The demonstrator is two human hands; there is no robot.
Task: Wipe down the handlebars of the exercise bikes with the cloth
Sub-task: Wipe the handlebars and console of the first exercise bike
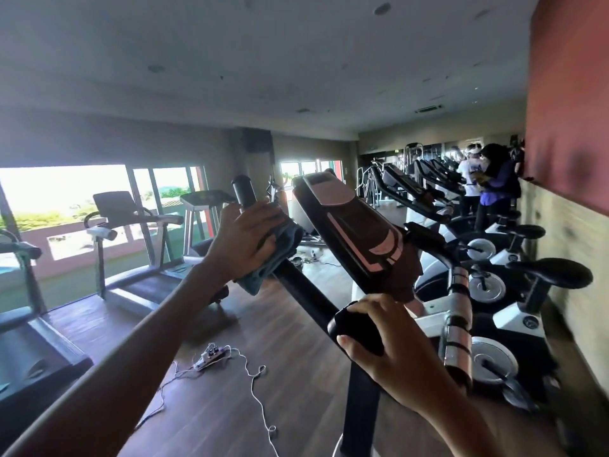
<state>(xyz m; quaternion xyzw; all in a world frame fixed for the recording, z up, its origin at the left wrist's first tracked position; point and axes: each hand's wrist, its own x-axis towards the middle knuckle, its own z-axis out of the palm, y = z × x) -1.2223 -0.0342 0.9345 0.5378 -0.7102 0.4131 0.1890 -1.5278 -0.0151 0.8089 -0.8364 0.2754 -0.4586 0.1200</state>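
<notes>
Left hand point(245, 240) wraps grey-blue cloth point(273, 255) round black tubular handlebar point(244, 192) at ten o'clock — right hand point(379, 338) grips the near black bar end point(346, 324). Best: squeeze, twist, slide tipward.

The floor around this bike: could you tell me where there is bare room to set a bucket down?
Free: the wood floor between the treadmill and the handlebar. Nearer, the power strip and white cord clutter it. Crowded: right of the console, where the bike row runs along the wall.
</notes>
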